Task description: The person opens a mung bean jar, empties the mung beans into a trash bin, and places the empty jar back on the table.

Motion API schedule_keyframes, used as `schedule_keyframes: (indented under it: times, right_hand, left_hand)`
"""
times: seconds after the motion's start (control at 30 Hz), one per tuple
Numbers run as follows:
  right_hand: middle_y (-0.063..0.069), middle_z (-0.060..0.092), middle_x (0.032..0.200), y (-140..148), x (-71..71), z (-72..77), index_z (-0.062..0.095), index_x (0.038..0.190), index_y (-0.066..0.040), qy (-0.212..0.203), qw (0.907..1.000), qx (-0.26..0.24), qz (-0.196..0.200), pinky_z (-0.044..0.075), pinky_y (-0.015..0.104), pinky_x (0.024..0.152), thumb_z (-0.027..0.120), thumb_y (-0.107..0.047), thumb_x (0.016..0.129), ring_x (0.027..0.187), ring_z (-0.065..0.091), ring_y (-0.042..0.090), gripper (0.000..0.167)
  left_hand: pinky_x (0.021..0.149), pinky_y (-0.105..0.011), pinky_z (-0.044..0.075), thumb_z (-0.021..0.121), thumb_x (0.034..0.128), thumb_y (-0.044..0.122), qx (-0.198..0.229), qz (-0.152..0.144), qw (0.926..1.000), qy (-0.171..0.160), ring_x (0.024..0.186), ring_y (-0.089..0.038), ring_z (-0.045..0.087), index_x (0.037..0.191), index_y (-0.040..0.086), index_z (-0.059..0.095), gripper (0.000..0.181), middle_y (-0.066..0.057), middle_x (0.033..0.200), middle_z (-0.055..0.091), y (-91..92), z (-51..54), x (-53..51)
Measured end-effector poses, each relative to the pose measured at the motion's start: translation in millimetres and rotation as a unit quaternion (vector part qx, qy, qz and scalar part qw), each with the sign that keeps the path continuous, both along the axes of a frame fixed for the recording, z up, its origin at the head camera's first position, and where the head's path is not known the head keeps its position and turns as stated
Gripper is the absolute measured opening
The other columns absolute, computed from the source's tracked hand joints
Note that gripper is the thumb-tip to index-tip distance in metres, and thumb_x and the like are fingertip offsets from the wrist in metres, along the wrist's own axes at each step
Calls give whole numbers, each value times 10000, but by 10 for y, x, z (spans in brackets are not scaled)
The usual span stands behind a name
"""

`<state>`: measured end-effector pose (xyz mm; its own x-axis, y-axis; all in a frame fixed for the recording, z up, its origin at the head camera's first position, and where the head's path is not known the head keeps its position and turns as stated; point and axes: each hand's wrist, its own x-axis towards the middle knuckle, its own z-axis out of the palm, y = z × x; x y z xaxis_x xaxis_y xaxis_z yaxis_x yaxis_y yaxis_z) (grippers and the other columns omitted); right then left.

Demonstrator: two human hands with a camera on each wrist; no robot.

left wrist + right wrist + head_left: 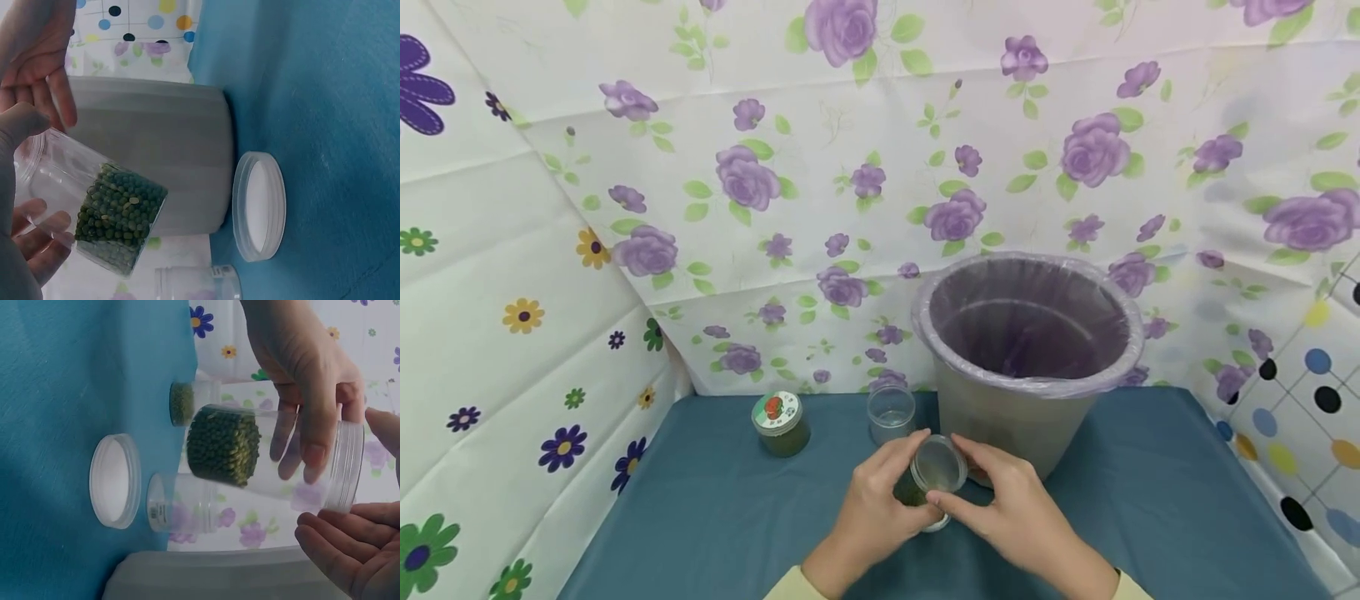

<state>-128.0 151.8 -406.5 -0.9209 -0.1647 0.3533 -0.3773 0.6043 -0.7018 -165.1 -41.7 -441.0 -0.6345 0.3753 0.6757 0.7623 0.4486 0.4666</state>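
Observation:
My left hand point(876, 508) grips a clear plastic jar point(940, 463), fingers and thumb around its side. Green mung beans point(119, 219) fill the lower part of the tilted jar, and its mouth is uncovered. My right hand point(1018, 512) is at the jar's threaded rim point(350, 465), its fingers fairly straight and its thumb by the rim. Beneath the jar, a white screw lid point(115, 481) lies on the table, mostly hidden in the head view. Just behind stands another clear jar point(891, 415), with no beans seen in it.
A lidded jar point(781, 425) with greenish contents stands at the back left. To the right is a large grey bucket point(1015, 425) lined with a purple plastic bag point(1045, 325). A blue cloth point(715, 508) covers the table; flowered sheets point(820, 208) hang behind it.

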Motion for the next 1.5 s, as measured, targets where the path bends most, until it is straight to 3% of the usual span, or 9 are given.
schedule_keyframes:
  times: [0.23,0.47,0.57,0.73,0.87,1.2,1.5]
  right_hand:
    - [31,660,1147,-41,-40,28,594,1244,-95,3,10000,14,23,538,132,653,736,-559,697,909,676,120,730]
    - [-42,684,963,-24,-47,60,650,1127,-147,-151,9998,-146,54,530,133,596,774,-526,673,757,668,61,604]
    - [-73,684,949,-7,-33,49,652,1115,-161,-223,9995,-217,-111,529,132,593,776,-547,655,732,658,15,614]
    - [-59,689,958,23,-12,62,650,1118,-176,-245,9978,-470,-399,539,143,585,772,-572,636,735,671,22,636]
    - [-43,695,961,54,-10,74,656,1111,-185,-87,9971,-537,-527,535,138,579,775,-569,635,748,674,36,622]
    - [3,688,1023,86,-18,33,644,1145,-146,39,9968,-693,-398,533,135,580,775,-526,668,771,679,54,623]
    - [-18,647,1128,69,-74,63,601,1204,-219,-1058,9899,-851,-411,562,190,636,763,-552,664,892,664,83,655]
  left_hand:
    - [843,-169,519,739,768,334,-68,-203,9995,251,1031,-147,636,1386,226,437,696,-16,1209,601,58,-58,11]
    - [858,-158,506,734,770,348,-80,-237,9994,223,1040,-105,614,1377,234,441,683,10,1200,597,83,-81,13]
    - [865,-193,518,728,771,389,-89,-274,9996,-23,1070,-92,595,1404,236,407,726,2,1221,591,81,-92,29]
    - [881,-312,536,702,744,537,-286,-99,9966,-770,1173,-98,540,1455,288,302,853,54,1345,512,48,-100,56]
    - [880,-353,538,706,710,587,-383,127,9942,-994,1187,-137,539,1457,311,282,902,51,1373,483,12,-141,45]
    - [843,-268,543,739,720,515,-413,278,9961,-726,1089,-84,591,1390,314,398,778,65,1288,551,-9,-191,-5]
    - [800,-235,548,752,722,488,-591,361,9964,-487,1032,-70,610,1323,273,488,691,59,1210,596,-46,-198,-64]
